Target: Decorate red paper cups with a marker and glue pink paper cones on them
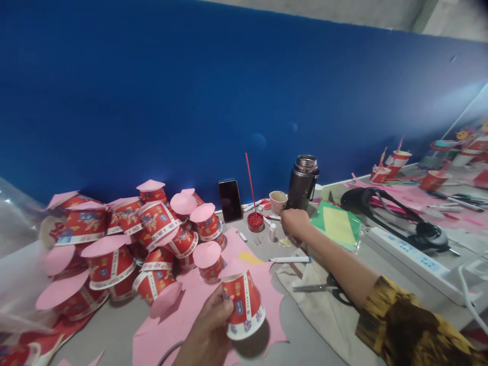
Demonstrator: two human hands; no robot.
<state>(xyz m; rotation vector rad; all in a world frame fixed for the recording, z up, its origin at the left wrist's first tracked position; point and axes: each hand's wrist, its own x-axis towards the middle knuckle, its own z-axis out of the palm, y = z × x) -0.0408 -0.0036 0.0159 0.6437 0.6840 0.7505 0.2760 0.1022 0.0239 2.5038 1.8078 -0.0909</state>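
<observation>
My left hand (213,320) is closed around the side of a red printed paper cup (244,305), turned with its wide white rim downward. Pink paper shows at the cup's upper end. Below lies a large pink paper sheet (160,335) with a jagged edge. My right hand (295,222) reaches far forward, fingers curled downward in front of a dark thermos (302,183). What its fingertips hold, if anything, is hidden. Small yellow scraps (285,242) and a small white bottle (272,232) lie close to it.
On the left, several red cups with pink paper discs (107,246) are piled. A phone (230,201) leans against the blue partition (190,101). Scissors (316,287), a marker (292,260), a power strip (415,259) and a headset (381,203) lie to the right.
</observation>
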